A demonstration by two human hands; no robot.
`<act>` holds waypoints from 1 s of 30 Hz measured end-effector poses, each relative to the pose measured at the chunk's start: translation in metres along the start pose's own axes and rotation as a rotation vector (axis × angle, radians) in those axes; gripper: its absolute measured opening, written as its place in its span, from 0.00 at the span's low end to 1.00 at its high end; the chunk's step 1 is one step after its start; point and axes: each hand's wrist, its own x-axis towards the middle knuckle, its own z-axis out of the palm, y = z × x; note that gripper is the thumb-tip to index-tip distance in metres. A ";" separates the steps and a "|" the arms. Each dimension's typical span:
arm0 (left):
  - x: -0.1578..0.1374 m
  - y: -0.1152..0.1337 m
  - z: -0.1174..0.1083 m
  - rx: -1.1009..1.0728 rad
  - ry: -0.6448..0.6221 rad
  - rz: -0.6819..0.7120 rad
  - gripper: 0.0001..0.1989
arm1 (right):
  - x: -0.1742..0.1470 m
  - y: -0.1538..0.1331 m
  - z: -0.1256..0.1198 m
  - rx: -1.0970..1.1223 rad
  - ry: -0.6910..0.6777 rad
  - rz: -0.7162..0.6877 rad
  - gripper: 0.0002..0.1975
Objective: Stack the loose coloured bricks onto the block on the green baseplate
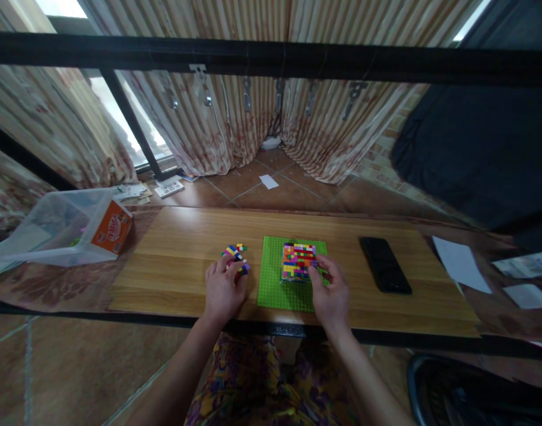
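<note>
Block (295,255) on baseplate (271,287): likely light, stiff; grip sides. Right hand (334,294) narrow at its 3 o'clock; left hand (224,293) at bricks (233,253), 9 o'clock; both holds unclear.

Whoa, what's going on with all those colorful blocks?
A person is busy with both hands at a wooden tabletop. The left hand is at a small group of bricks. The right hand is at the right edge of a multicolored brick build on a green baseplate. The bricks are too tiny to tell whether either hand grips one.
</note>
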 end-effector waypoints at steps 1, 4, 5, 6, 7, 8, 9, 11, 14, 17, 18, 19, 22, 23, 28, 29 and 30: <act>0.002 0.003 0.001 0.027 -0.010 0.014 0.12 | -0.001 -0.001 0.000 0.005 -0.001 -0.008 0.14; 0.008 0.013 0.002 0.074 -0.034 0.036 0.10 | -0.002 -0.001 -0.003 0.005 0.003 -0.018 0.13; 0.011 0.015 0.002 0.082 -0.038 0.035 0.09 | -0.002 0.000 -0.005 0.000 0.005 -0.013 0.12; 0.012 0.016 0.002 0.086 -0.038 0.030 0.08 | -0.003 0.001 -0.007 -0.007 0.007 -0.006 0.12; 0.013 0.016 0.003 0.087 -0.039 0.023 0.08 | -0.004 0.003 -0.009 -0.015 0.009 0.003 0.12; 0.014 0.016 0.003 0.087 -0.039 0.017 0.07 | -0.005 0.004 -0.011 -0.020 0.008 0.011 0.12; 0.014 0.015 0.004 0.085 -0.040 0.014 0.07 | -0.006 0.005 -0.013 -0.024 0.007 0.018 0.12; 0.014 0.014 0.006 0.077 -0.037 0.017 0.07 | -0.008 0.007 -0.016 -0.027 0.002 0.030 0.12; 0.012 0.014 0.007 0.041 -0.019 0.048 0.07 | -0.010 0.009 -0.018 -0.024 0.006 0.044 0.11; 0.012 0.017 0.003 -0.046 0.006 0.083 0.07 | -0.010 0.006 -0.019 -0.012 0.024 0.043 0.11; 0.012 0.018 0.002 -0.090 0.013 0.086 0.08 | -0.010 0.004 -0.019 -0.006 0.029 0.039 0.11; 0.012 0.019 0.000 -0.143 0.017 0.084 0.08 | -0.010 0.001 -0.019 0.000 0.031 0.032 0.10; 0.011 0.024 -0.003 -0.341 0.016 0.032 0.07 | -0.013 -0.013 -0.017 0.034 -0.001 0.013 0.09; 0.011 0.026 -0.003 -0.428 0.013 -0.011 0.06 | -0.015 -0.018 -0.016 0.054 -0.024 0.012 0.09; 0.008 0.040 -0.004 -1.187 -0.066 -0.531 0.07 | -0.030 -0.045 -0.003 0.135 -0.204 -0.006 0.09; 0.007 0.042 -0.006 -1.351 -0.110 -0.645 0.08 | -0.033 -0.048 0.000 0.136 -0.238 -0.011 0.09; 0.006 0.045 -0.009 -1.488 -0.152 -0.735 0.08 | -0.035 -0.051 0.003 0.135 -0.266 -0.015 0.09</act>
